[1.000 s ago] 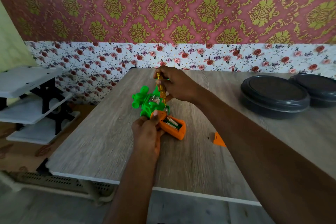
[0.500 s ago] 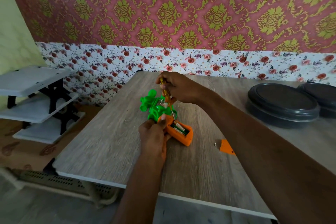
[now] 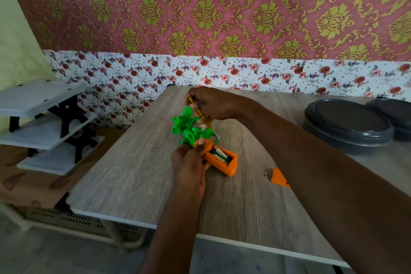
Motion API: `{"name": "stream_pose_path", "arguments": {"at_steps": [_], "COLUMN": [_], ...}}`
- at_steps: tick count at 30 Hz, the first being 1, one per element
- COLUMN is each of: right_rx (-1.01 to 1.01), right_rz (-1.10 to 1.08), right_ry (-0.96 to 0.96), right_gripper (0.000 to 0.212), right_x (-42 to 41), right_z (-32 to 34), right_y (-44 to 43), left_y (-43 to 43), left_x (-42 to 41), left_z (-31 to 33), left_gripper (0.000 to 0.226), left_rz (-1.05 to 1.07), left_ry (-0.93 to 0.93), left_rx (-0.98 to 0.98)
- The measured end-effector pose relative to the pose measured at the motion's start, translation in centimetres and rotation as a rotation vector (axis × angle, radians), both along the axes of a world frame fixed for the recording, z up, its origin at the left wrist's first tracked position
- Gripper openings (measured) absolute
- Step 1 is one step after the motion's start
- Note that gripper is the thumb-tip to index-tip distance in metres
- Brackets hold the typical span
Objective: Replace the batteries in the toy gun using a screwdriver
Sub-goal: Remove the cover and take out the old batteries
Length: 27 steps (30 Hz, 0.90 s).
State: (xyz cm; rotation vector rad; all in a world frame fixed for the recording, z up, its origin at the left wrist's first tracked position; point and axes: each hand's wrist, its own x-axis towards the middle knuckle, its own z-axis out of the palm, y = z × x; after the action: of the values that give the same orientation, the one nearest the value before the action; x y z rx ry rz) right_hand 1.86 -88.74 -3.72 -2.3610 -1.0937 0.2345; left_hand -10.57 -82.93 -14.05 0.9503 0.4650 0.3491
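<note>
On the wood-grain table [image 3: 133, 173], mid-surface: toy gun [image 3: 189, 128] lying on its side, green body pointing toward the far left, orange grip [image 3: 229, 165] toward the near right. Grip compartment is uncovered; batteries [image 3: 220, 154] sit inside it, side by side. Their number is not readable.

Left hand [image 3: 189, 162]: curled round the near end of the orange grip, thumb pressed on top where orange meets green.

Right hand [image 3: 213, 103]: above the green body, fingers closed round the amber handle of a screwdriver [image 3: 198, 111]. The tool is tilted, handle up toward the far left. Motion blur here; I cannot tell where the tip lands or whether it touches the toy.

Orange cover [image 3: 279, 179]: flat on the table to the right of the grip, apart from it, partly hidden by the right forearm. A small screw [image 3: 266, 174] lies just beside its left edge.

Far right of the table: two dark grey round lidded containers [image 3: 347, 124], one behind the other, well apart from the toy.

Left of the table, on the floor: white tiered shelf unit [image 3: 42, 118] with black brackets. Behind: wall [image 3: 222, 18] papered red and gold above, floral below.
</note>
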Motion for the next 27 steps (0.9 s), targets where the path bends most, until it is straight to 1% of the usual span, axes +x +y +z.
{"name": "stream_pose_path", "arguments": {"at_steps": [2, 5, 9, 15, 17, 19, 22, 27], "right_rx": [0.025, 0.152, 0.3, 0.627, 0.655, 0.637, 0.623, 0.678], "right_rz": [-0.005, -0.036, -0.042, -0.052, -0.048, -0.047, -0.041, -0.018], "right_ry": [0.015, 0.072, 0.064, 0.079, 0.063, 0.043, 0.003, -0.016], "right_gripper": [0.024, 0.026, 0.023, 0.018, 0.019, 0.02, 0.019, 0.018], "right_x": [0.2, 0.2, -0.8, -2.1, -2.3, -2.3, -2.5, -2.7], "right_z": [-0.1, -0.6, -1.2, -2.2, -2.6, -3.1, -3.5, -3.1], "right_y": [-0.5, -1.7, -3.3, -4.0, -4.1, -4.2, -4.3, -4.0], "left_y": [0.1, 0.1, -0.1, 0.1, 0.0, 0.0, 0.0, 0.0], "left_x": [0.1, 0.1, 0.2, 0.4, 0.4, 0.4, 0.4, 0.2], "left_z": [0.0, 0.0, 0.2, 0.0, -0.1, 0.0, 0.0, 0.2], "left_gripper": [0.003, 0.004, 0.008, 0.003, 0.012, 0.017, 0.014, 0.007], "left_rz": [0.004, 0.008, 0.023, 0.013, 0.014, 0.018, 0.011, 0.007], "left_ry": [0.001, 0.014, 0.031, 0.045, 0.044, 0.037, 0.023, 0.032], "left_rx": [-0.009, -0.001, 0.006, 0.016, 0.02, 0.018, 0.009, 0.01]}}
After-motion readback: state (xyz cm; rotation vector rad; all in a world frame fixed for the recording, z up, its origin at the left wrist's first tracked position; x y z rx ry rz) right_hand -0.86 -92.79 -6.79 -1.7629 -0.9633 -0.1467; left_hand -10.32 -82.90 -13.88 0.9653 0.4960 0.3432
